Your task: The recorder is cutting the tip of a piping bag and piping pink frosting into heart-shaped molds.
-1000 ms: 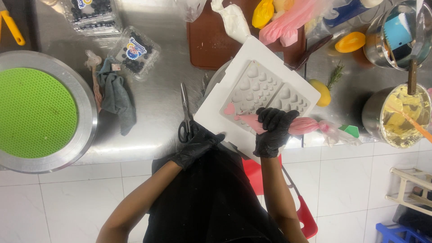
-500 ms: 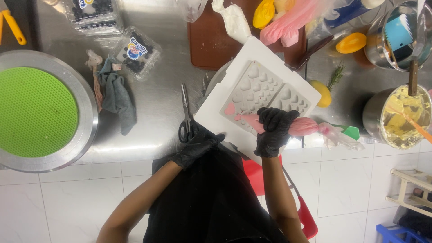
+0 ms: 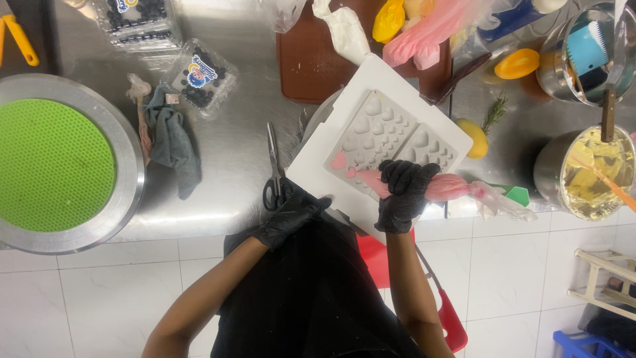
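Note:
My right hand [image 3: 402, 194], in a black glove, squeezes a pink piping bag [image 3: 450, 187] whose tip rests over a grey silicone mould [image 3: 391, 136] with heart-shaped cavities. One heart at the mould's near left corner is filled pink. The mould lies on a white square board [image 3: 318, 166]. My left hand [image 3: 291, 213], also gloved in black, presses on the board's near corner beside black-handled scissors [image 3: 273, 174].
A green mat in a round metal pan [image 3: 56, 169] sits at left. A grey cloth [image 3: 173, 142], berry punnets [image 3: 199, 76], a brown cutting board [image 3: 308, 63], more piping bags [image 3: 424, 26], lemons and metal pots [image 3: 586, 172] crowd the steel counter.
The pink bag's tip has shifted slightly along the mould's near edge. Both hands stay in nearly the same place.

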